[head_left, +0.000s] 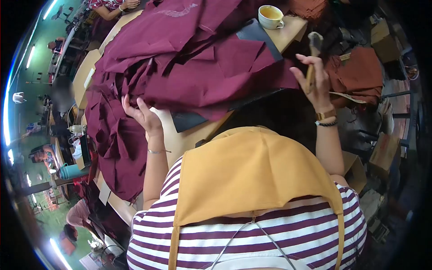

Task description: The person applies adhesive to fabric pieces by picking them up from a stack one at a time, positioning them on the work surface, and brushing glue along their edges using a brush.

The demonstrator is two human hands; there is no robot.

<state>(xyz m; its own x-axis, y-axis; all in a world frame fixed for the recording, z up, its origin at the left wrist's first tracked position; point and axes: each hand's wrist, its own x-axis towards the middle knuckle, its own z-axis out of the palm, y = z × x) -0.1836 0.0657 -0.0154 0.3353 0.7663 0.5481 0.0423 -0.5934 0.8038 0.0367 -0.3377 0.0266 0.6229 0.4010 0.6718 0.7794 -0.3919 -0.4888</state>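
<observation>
Maroon cloth (180, 76) covers most of the table (173, 144) in front of me, heaped in loose folds, with a second mass of it slumping over to the worker's left. A dark board (189, 121) pokes out from under it at the near corner and again on the far right, just beside a white cup (271, 18) with something yellowish inside. Rust-coloured fabric (355, 74) is piled off to the right, with cardboard boxes (385, 153) nearby; at the far left end another person's hands (130, 4) show near the table's edge. The heap lies between the worker and the cup, so the cup sits beyond it. The cloth spreads ahead of and between the two hands: the left hand (144, 118) is at its near left edge, finger and thumb apart, and whether it touches I can't tell. The right hand (318, 83), just off the cloth's right end, grips a brush (313, 47) between thumb and fingers, other fingers raised. The brush stands nearly lengthwise to the worker's reach, head outward, handle tail back toward the palm. The cloth's right-hand flap runs crosswise, tapering toward the brush hand.
</observation>
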